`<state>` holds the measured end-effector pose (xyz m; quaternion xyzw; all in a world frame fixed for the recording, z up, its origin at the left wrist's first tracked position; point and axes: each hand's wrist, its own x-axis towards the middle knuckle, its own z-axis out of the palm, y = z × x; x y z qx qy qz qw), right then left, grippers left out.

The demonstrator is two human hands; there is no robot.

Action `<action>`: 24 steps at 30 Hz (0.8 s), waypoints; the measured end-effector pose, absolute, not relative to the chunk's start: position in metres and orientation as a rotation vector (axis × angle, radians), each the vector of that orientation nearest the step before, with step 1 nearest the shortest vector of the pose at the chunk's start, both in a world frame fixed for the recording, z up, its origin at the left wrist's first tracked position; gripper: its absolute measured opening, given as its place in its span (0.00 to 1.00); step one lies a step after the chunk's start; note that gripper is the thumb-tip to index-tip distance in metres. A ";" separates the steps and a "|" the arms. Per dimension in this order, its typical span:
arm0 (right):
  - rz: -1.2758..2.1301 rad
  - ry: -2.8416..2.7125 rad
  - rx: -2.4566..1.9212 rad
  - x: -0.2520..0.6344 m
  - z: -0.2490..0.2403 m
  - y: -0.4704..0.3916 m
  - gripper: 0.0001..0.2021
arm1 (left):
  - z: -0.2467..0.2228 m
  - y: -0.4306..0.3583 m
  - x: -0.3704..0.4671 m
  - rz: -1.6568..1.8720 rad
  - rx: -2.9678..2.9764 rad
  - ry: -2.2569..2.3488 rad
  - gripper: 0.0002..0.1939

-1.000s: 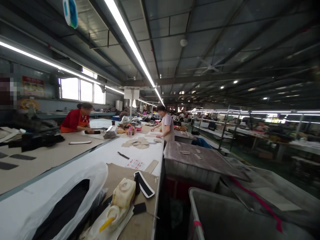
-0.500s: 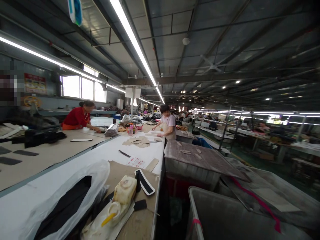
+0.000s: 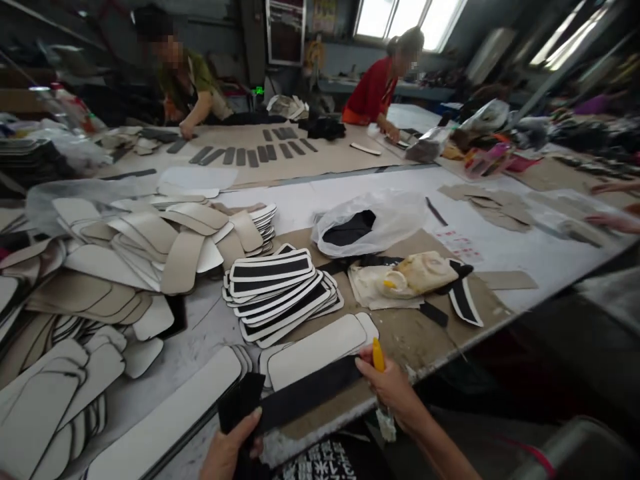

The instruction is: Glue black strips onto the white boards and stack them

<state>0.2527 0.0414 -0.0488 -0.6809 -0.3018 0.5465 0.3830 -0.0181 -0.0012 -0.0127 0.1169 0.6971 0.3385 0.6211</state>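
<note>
Counting two foreground hands (image 3: 229, 450), one yellow-handled tool (image 3: 379, 357), one yellowed plastic jug (image 3: 433, 270), one red-sleeved co-worker (image 3: 369, 97), one green-sleeved co-worker (image 3: 199, 93)

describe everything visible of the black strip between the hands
The long, flat black strip, matt like cloth, slants up in view from the left hand to the right hand, which pinches its end. It partly hides the pale round-cornered panel behind; whether it joins the black material at the left hand is unclear.
</note>
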 end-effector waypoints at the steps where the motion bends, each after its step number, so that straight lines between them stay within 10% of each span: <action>1: 1.427 -0.743 -1.731 0.253 -0.047 0.043 0.19 | -0.015 0.001 -0.018 0.776 0.234 1.588 0.22; 24: 1.574 -0.756 -1.627 0.252 -0.019 0.076 0.21 | -0.024 0.024 -0.016 0.801 0.319 1.840 0.26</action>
